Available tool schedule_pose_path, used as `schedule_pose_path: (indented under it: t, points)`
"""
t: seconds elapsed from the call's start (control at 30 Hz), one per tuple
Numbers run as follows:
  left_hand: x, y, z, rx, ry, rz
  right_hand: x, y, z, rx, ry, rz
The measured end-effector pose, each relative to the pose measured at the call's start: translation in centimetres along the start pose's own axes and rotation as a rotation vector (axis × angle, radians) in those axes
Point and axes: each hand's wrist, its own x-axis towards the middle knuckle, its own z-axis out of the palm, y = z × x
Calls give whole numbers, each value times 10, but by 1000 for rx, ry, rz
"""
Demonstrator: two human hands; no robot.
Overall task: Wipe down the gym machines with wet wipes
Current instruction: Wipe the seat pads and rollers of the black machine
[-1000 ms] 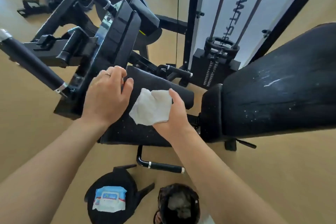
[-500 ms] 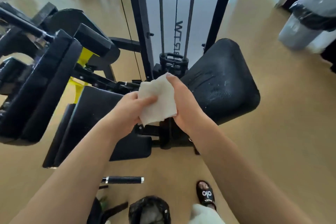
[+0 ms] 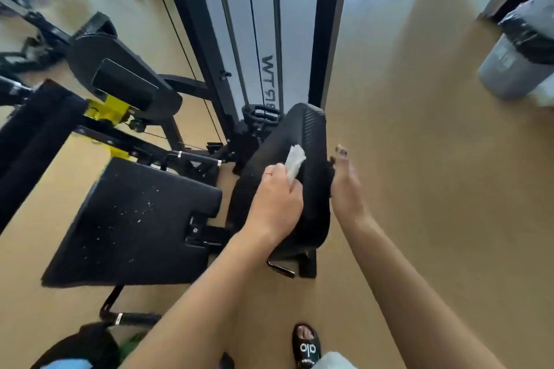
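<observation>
On the back pad: black upright cushion [image 3: 302, 141] of the gym machine, picked as landmark; all places below told from it.
Left hand: [image 3: 277, 204] over the pad's face, fingers curled round a white wet wipe, ring on one finger.
Wet wipe: [image 3: 294, 160] folded into a narrow strip, sticking up from the left hand, lying against the pad's front surface about halfway up.
Right hand: [image 3: 344, 186] at the pad's right edge, fingers fairly straight, tips touching that edge; nothing held; dark nail polish visible.
Seat pad: [image 3: 135, 219] left of the back pad and lower, flat, black, flecked with pale specks.
Weight stack frame: [image 3: 263, 39] just behind the back pad, black uprights, cables, grey panel with lettering.
Yellow parts: [image 3: 103, 111] well to the left of the back pad, on the machine's arm.
Bin: [image 3: 518, 51] far right of the back pad, grey, lined with a black bag.
Sandal: [image 3: 306, 346] below the back pad on tan floor, black with white lettering.
</observation>
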Motion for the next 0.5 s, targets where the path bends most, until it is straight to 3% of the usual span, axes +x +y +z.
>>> schedule_pose_path:
  t: [0.07,0.23,0.5]
  points:
    - [-13,6,13,-23,25,-9,11,33,14,25,-95,41]
    - [-61,-5,27,-154,63,129,-4,19,22,-6,-16,50]
    - [-36,-7,34,-363,-130,2,-2,12,20,-113,29,-57]
